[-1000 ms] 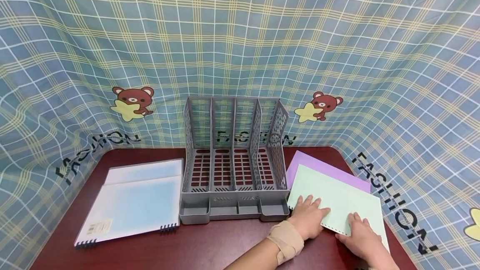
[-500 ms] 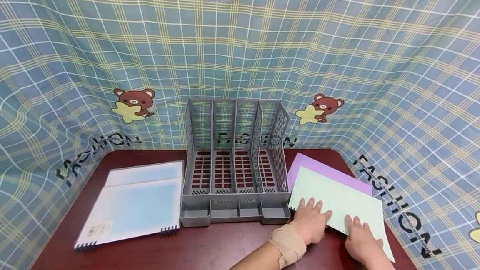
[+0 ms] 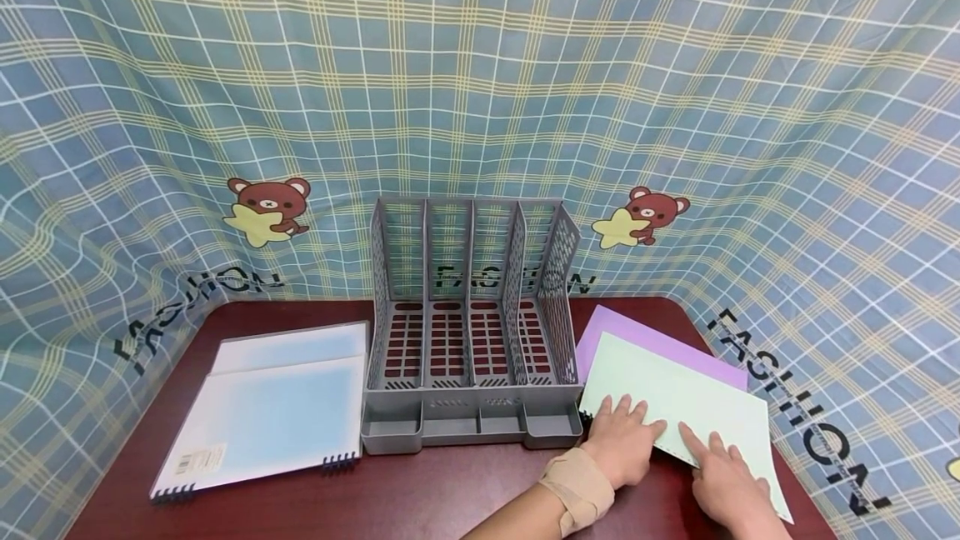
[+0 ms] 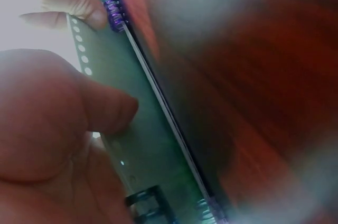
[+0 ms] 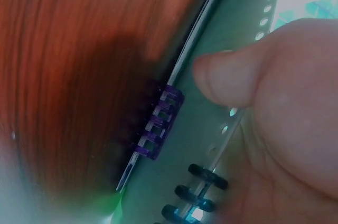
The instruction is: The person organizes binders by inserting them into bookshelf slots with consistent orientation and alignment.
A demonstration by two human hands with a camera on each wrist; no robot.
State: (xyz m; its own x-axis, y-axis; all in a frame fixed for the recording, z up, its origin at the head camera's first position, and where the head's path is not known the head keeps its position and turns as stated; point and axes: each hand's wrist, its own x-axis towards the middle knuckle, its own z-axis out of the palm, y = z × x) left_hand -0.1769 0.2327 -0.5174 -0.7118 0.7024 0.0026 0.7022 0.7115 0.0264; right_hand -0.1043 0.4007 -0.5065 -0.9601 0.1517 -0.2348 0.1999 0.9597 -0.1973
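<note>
In the head view, we see the left hand (image 3: 621,444) and the right hand (image 3: 727,482) on the pale green, rectangular, coil-bound notebook (image 3: 686,402), just right of the grey plastic organizer with upright dividers (image 3: 393,397). Their fingers lie over its near edge. A flat purple cover (image 3: 667,348) juts out beneath its far side. Left of the organizer, two pale blue-and-white coil-bound notebooks (image 3: 292,411) overlap on the dark red wooden table (image 3: 427,498).

In the left wrist view, we find the left thumb against the notebook's underside, the hand pinching the punched edge; a small purple plastic coil (image 4: 114,11) sits near the thumb.

In the right wrist view, we see the right hand pinching that edge likewise, above a dark plastic coil (image 5: 195,195).
</note>
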